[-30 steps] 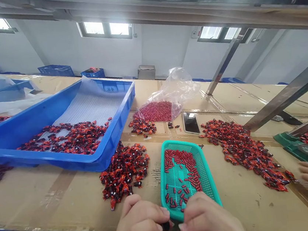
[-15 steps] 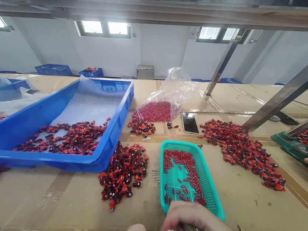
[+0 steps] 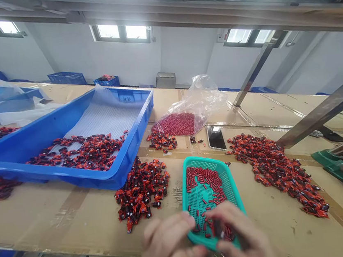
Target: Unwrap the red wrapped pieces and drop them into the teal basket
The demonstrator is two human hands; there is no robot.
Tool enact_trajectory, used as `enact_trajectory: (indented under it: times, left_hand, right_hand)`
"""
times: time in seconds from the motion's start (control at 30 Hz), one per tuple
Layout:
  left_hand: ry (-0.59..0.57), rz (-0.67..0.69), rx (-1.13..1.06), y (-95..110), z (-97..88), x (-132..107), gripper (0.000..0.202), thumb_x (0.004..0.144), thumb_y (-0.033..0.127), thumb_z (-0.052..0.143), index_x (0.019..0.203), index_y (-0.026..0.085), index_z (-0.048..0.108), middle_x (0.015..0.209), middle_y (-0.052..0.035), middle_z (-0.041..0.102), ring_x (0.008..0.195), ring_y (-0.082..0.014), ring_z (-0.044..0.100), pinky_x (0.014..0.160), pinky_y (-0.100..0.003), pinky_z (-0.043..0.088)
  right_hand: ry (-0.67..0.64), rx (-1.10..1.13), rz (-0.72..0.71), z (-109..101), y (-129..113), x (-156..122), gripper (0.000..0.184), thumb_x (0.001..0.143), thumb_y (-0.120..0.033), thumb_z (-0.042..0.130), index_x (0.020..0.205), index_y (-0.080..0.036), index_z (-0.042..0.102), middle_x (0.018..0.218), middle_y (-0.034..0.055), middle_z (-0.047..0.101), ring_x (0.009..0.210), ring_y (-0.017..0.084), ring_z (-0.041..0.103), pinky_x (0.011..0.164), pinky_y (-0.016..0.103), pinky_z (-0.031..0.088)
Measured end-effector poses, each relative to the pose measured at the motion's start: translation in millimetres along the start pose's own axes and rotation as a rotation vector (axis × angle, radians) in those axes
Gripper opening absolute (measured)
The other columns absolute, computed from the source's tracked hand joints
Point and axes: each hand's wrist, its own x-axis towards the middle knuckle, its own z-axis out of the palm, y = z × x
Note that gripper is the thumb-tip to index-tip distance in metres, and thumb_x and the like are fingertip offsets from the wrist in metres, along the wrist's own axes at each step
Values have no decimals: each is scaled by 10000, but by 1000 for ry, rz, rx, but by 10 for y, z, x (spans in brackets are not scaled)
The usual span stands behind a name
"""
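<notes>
My right hand point(image 3: 246, 237) is over the near end of a green plastic basket point(image 3: 236, 195). Its thumb and forefinger are closed around a small dark part point(image 3: 219, 227), blurred by motion. Left of it, my left hand point(image 3: 170, 244) is closed with curled fingers near the basket's corner; whatever it may hold is hidden. Small dark-red cylindrical pieces point(image 3: 203, 176) lie scattered in the basket. Beside it, on the left, is a pile of black-and-orange small parts point(image 3: 143, 189).
A blue tray point(image 3: 108, 175) with white liner and similar parts stands left. Behind the basket lie a clear bag of red pieces point(image 3: 177, 124) and a phone point(image 3: 216, 137). Another parts pile point(image 3: 278, 170) spreads right, near a slanted metal post point(image 3: 321, 109) and a green container point(image 3: 330, 164).
My hands, together at the basket's near edge before, have moved apart. The right one has risen over the basket, showing a dark part. A person's hand at the right has nearly left view.
</notes>
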Motion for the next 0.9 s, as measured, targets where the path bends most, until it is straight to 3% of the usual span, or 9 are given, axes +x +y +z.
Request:
enact_trajectory:
  times: [0.07, 0.13, 0.27, 0.37, 0.47, 0.53, 0.67, 0.77, 0.9]
  left_hand:
    - [-77, 37, 207, -241, -31, 69, 309, 941, 90, 697, 1185, 257, 606, 1181, -45, 822, 1085, -225, 781, 987, -363, 460]
    - [-167, -43, 344, -459, -52, 88, 210, 976, 93, 610, 1136, 229, 611, 1079, -38, 821, 1011, -224, 770, 940, -365, 418]
    - [-227, -119, 400, -699, -16, 25, 187, 969, 85, 539, 1063, 219, 629, 924, -23, 772, 876, -250, 712, 822, -363, 404]
    - [-240, -136, 385, -736, 39, -12, 207, 947, 68, 544, 1025, 229, 647, 908, -24, 759, 888, -263, 678, 814, -364, 399]
    - [-208, -164, 325, -733, 54, -20, 191, 940, 77, 546, 996, 235, 638, 897, -23, 741, 891, -253, 678, 828, -366, 426]
    - [-168, -188, 256, -717, 34, -21, 171, 945, 92, 556, 1016, 236, 613, 923, -21, 731, 889, -233, 694, 841, -360, 466]
    - [-114, -254, 84, -617, -27, -3, 118, 991, 145, 559, 1059, 240, 541, 927, -17, 693, 857, -182, 718, 780, -288, 581]
    - [-87, -310, -71, -484, -57, 30, 90, 1034, 254, 594, 1116, 245, 557, 944, -16, 697, 852, -157, 742, 750, -226, 629]
    - [-28, -402, -370, -312, -96, 62, 209, 1020, 348, 693, 1213, 294, 635, 1033, -8, 784, 915, -141, 797, 842, -171, 645]
  right_hand:
    - [133, -368, 81, -395, 227, 70, 375, 1008, -580, 608, 1221, -298, 734, 908, 48, 690, 819, 220, 689, 763, 326, 586]
    - [312, -739, 164, -817, 511, 116, 577, 969, -747, 485, 1099, -252, 751, 912, 75, 705, 800, 249, 692, 765, 372, 590]
    - [450, -948, 293, -1428, 1006, 132, 806, 859, -891, 385, 951, -180, 753, 871, 183, 695, 835, 394, 672, 745, 549, 555]
    - [477, -1021, 310, -1564, 1157, 132, 815, 845, -886, 378, 920, -160, 740, 843, 208, 675, 846, 439, 654, 760, 613, 535]
    - [482, -1026, 233, -1438, 1067, 141, 721, 935, -769, 389, 1089, -144, 713, 950, 213, 684, 946, 416, 663, 845, 595, 540]
    - [410, -975, 137, -1225, 882, 140, 579, 1014, -654, 379, 1136, -185, 695, 1031, 184, 705, 980, 345, 685, 867, 499, 568]
    - [-65, -814, -135, -626, 448, 140, 255, 1088, -373, 481, 1170, -274, 701, 1103, 71, 757, 1008, 224, 717, 868, 349, 580]
    - [-325, -857, -281, -237, 336, 170, 195, 991, -214, 683, 1182, -250, 703, 1077, 45, 778, 967, 245, 724, 850, 390, 558]
    - [-393, -957, -276, -25, 454, 228, 200, 846, -96, 811, 988, -208, 724, 889, 18, 759, 787, 232, 707, 712, 344, 522]
